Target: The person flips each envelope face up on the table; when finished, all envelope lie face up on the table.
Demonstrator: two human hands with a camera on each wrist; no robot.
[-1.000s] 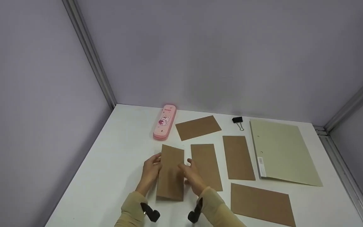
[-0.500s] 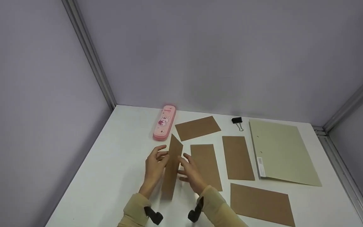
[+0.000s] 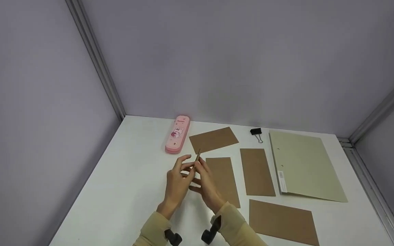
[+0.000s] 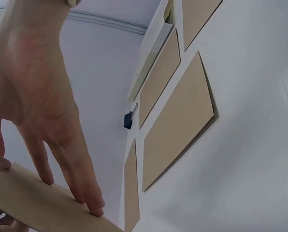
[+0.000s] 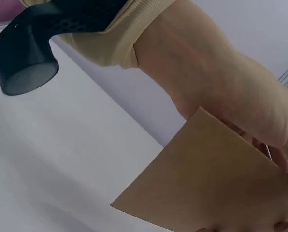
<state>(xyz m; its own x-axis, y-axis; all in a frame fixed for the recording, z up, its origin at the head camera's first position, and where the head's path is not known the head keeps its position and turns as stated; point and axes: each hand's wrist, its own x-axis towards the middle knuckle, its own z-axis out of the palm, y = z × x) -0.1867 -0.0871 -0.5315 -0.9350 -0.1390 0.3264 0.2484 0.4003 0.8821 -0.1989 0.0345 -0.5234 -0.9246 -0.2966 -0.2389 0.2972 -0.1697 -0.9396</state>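
A brown rectangular card (image 5: 202, 179) is held upright between both hands, seen nearly edge-on in the head view. My left hand (image 3: 177, 182) pinches it from the left. In the left wrist view its fingertips lie along the edge of the held card (image 4: 47, 203). From the other side my right hand (image 3: 209, 188) grips the card, thumb towards the near face; part of its grasp is hidden behind the card in the right wrist view. Just right of the hands, a second brown card (image 3: 225, 177) lies flat, partly covered by the right hand.
More brown cards lie around: one at the back (image 3: 214, 139), one right of centre (image 3: 258, 172), one at front right (image 3: 283, 222). A pink pencil case (image 3: 178, 134) sits at the back left. A black binder clip (image 3: 256, 131) and a pale green folder (image 3: 308, 167) are on the right.
The held card has turned from facing the head camera to nearly edge-on. Both hands have come closer together, the left one moving right and slightly up.
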